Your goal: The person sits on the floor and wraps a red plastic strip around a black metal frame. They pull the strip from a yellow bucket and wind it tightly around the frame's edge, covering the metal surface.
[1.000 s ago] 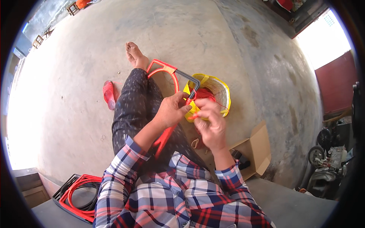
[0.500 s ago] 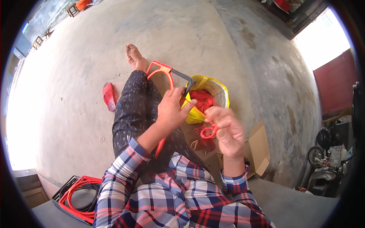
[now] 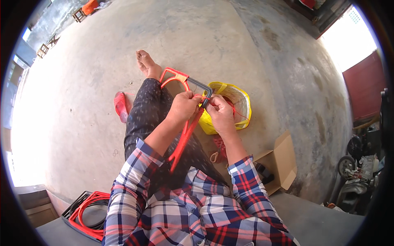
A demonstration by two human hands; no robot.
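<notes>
Over my lap lies a black frame point(image 3: 198, 84), angular in outline, with much of its length covered in red cord wrapping point(image 3: 182, 143). An inner red-covered curve joins it near my ankle. My left hand point(image 3: 183, 107) is closed, pinching red cord point(image 3: 198, 97) beside the frame's bare black corner. On the other side of that corner, my right hand point(image 3: 221, 115) is closed with its fingertips together at the bar. Red cord trails behind it toward a yellow bag point(image 3: 249, 107); the exact grip of its fingertips is partly hidden.
An open cardboard box point(image 3: 283, 162) with dark items stands at right. Red slippers point(image 3: 120, 107) lie on the floor, one left of my leg. Black and red frames point(image 3: 84, 213) sit beside me at lower left. A motorcycle point(image 3: 353, 180) is at far right.
My right hand has moved left and up to the frame's black corner, from holding a looped bundle of red cord farther right. My left hand stays near the corner, its fingers now pinched.
</notes>
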